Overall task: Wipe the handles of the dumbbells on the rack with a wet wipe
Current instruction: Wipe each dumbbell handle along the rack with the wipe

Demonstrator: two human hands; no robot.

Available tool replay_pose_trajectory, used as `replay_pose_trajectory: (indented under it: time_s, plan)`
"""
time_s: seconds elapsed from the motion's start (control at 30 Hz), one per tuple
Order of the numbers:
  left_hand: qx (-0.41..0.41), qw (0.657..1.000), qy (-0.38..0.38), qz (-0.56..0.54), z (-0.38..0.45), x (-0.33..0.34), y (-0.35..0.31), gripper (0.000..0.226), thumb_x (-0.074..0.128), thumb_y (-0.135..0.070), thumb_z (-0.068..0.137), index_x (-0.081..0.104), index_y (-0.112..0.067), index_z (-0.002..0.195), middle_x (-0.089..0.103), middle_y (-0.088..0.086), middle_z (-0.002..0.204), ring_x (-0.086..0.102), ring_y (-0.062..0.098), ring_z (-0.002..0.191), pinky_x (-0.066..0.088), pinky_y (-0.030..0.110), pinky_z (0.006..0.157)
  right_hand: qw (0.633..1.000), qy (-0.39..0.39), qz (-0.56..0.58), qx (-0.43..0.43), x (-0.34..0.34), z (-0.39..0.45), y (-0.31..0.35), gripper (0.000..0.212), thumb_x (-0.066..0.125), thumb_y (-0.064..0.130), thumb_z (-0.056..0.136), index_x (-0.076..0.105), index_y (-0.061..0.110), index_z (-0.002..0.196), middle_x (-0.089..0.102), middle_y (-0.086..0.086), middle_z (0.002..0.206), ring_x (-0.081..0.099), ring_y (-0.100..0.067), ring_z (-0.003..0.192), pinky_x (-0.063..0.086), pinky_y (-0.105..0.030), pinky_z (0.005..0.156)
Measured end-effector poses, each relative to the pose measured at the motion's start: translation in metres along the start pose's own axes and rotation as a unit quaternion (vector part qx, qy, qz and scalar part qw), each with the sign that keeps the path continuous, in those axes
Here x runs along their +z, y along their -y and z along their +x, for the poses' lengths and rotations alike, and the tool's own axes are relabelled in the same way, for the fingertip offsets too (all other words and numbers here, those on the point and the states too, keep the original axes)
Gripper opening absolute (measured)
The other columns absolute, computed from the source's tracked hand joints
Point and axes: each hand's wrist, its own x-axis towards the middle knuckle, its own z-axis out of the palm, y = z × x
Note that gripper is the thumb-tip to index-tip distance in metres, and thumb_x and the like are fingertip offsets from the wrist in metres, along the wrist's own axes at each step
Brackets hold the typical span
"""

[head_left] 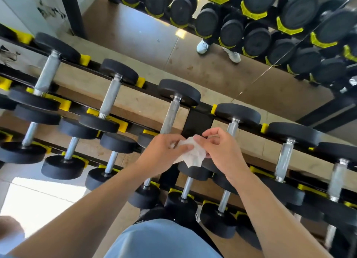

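Head view: both hands hold a crumpled white wipe (192,153) above the rack (199,120), touching no handle. The left hand (164,153) pinches one side, the right hand (220,151) the other, fingers curled. Which handles are already wiped cannot be told; the nearest handle (171,116) looks ready next. A mirror (251,45) behind reflects more dumbbells. Nothing blocks the reach.
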Motion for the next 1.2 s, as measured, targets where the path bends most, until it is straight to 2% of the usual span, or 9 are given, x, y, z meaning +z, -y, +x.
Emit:
replay_pose_trajectory:
  time_s: [0.1, 0.17, 0.37, 0.47, 0.57, 0.73, 0.93, 1.1, 1.2]
  plan:
    - [-0.001, 0.998, 0.026, -0.065, 0.0, -0.007, -0.002, 0.027, 0.06, -0.053, 0.091, 0.073, -0.03, 0.094, 0.069, 0.0, 0.078, 0.059, 0.011, 0.062, 0.042, 0.024, 0.058, 0.991, 0.133, 0.023, 0.01, 0.0, 0.0, 0.005, 0.067, 0.069, 0.064, 0.075, 0.054, 0.037, 0.135, 0.07, 0.017, 0.111, 0.066, -0.002, 0.103, 0.055, -0.031, 0.095]
    - [-0.01, 0.996, 0.04, -0.083, 0.001, -0.011, -0.001, 0.023, 0.059, -0.049, 0.094, 0.073, -0.032, 0.097, 0.071, 0.0, 0.081, 0.062, 0.019, 0.068, 0.043, 0.025, 0.06, 0.98, 0.188, 0.058, 0.036, 0.002, -0.001, 0.009, 0.059, 0.073, 0.055, 0.078, 0.06, 0.031, 0.13, 0.071, 0.013, 0.115, 0.066, -0.008, 0.108, 0.054, -0.037, 0.099]
    - [-0.041, 0.99, 0.022, -0.136, 0.006, -0.017, 0.006, 0.025, 0.052, -0.042, 0.102, 0.075, -0.033, 0.097, 0.07, 0.003, 0.08, 0.052, 0.011, 0.058, 0.038, 0.022, 0.056, 0.959, 0.066, 0.257, 0.097, 0.014, 0.013, 0.01, 0.029, 0.074, 0.02, 0.088, 0.063, 0.003, 0.108, 0.066, -0.023, 0.116, 0.064, -0.037, 0.113, 0.054, -0.049, 0.099]
    - [-0.06, 0.984, -0.124, -0.117, 0.02, -0.019, 0.025, 0.019, 0.057, -0.042, 0.099, 0.072, -0.03, 0.094, 0.069, -0.007, 0.082, 0.057, 0.003, 0.064, 0.044, 0.021, 0.058, 0.895, -0.052, 0.414, 0.159, 0.023, 0.037, 0.011, 0.023, 0.069, 0.01, 0.092, 0.062, 0.015, 0.113, 0.066, -0.014, 0.12, 0.065, -0.026, 0.108, 0.055, -0.04, 0.095]
    - [-0.122, 0.947, -0.278, -0.102, 0.045, -0.022, 0.04, 0.02, 0.056, -0.044, 0.098, 0.067, -0.027, 0.101, 0.066, -0.009, 0.087, 0.063, 0.007, 0.077, 0.044, 0.021, 0.062, 0.884, -0.16, 0.383, 0.215, 0.044, 0.067, 0.009, 0.027, 0.068, 0.013, 0.092, 0.063, 0.019, 0.118, 0.064, -0.013, 0.124, 0.065, -0.024, 0.103, 0.052, -0.038, 0.082]
    - [-0.192, 0.909, -0.352, -0.116, 0.078, -0.02, 0.047, 0.028, 0.046, -0.044, 0.102, 0.064, -0.023, 0.097, 0.065, -0.005, 0.084, 0.059, 0.011, 0.071, 0.043, 0.026, 0.058, 0.871, -0.206, 0.364, 0.258, 0.084, 0.111, 0.032, 0.03, 0.076, 0.022, 0.088, 0.068, 0.03, 0.116, 0.061, 0.004, 0.099, 0.057, -0.019, 0.096, 0.051, -0.034, 0.081]
    - [-0.258, 0.865, -0.394, -0.175, 0.075, -0.029, 0.053, 0.036, 0.041, -0.032, 0.106, 0.047, -0.021, 0.071, 0.047, -0.002, 0.067, 0.041, 0.01, 0.059, 0.032, 0.024, 0.053, 0.981, -0.191, 0.027, 0.013, 0.114, 0.11, 0.02, 0.023, 0.058, 0.023, 0.101, 0.069, 0.021, 0.122, 0.072, 0.004, 0.11, 0.066, -0.016, 0.108, 0.058, -0.03, 0.087]
    - [-0.281, 0.866, -0.376, -0.173, 0.077, -0.032, 0.053, 0.041, 0.038, -0.037, 0.106, 0.04, -0.022, 0.067, 0.041, -0.002, 0.064, 0.038, 0.013, 0.055, 0.03, 0.027, 0.052, 0.942, 0.058, -0.266, -0.195, 0.086, 0.071, -0.027, 0.034, 0.055, 0.013, 0.101, 0.064, 0.025, 0.131, 0.065, 0.003, 0.133, 0.066, -0.007, 0.098, 0.051, -0.02, 0.084]
    - [-0.283, 0.868, -0.37, -0.171, 0.077, -0.032, 0.052, 0.041, 0.037, -0.037, 0.107, 0.042, -0.022, 0.068, 0.042, -0.002, 0.064, 0.039, 0.013, 0.055, 0.03, 0.026, 0.05, 0.928, 0.178, -0.283, -0.163, 0.07, 0.068, -0.023, 0.025, 0.052, 0.022, 0.104, 0.065, 0.026, 0.125, 0.072, 0.007, 0.099, 0.062, -0.002, 0.075, 0.045, -0.016, 0.065]
